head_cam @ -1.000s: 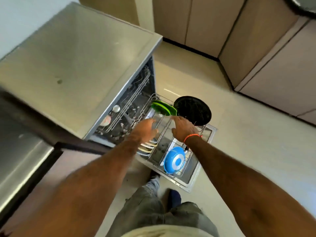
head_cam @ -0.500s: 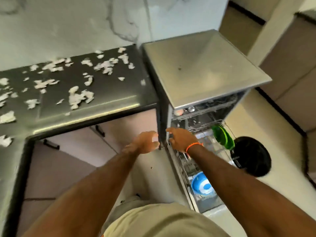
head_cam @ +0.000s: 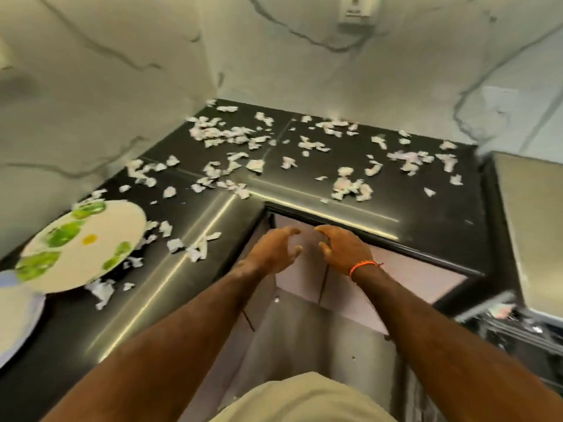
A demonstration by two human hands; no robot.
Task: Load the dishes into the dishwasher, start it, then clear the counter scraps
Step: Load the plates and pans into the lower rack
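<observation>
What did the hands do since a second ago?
Both hands left the dishwasher rack and swung over to the counter corner. The left hand and right hand still hold nothing. The paper scraps still lie on the counter.

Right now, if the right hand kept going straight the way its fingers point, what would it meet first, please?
Probably the front edge of the black counter just ahead of the right hand, though depth is unclear and it might pass beneath.

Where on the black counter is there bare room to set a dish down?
Bare: the black counter strip along its front edge, between the white paper scraps and the silver dishwasher top; also the near-left run below the green-spotted round plate. Crowded: the back corner and around the plate. Left hand and right hand hold nothing.
</observation>
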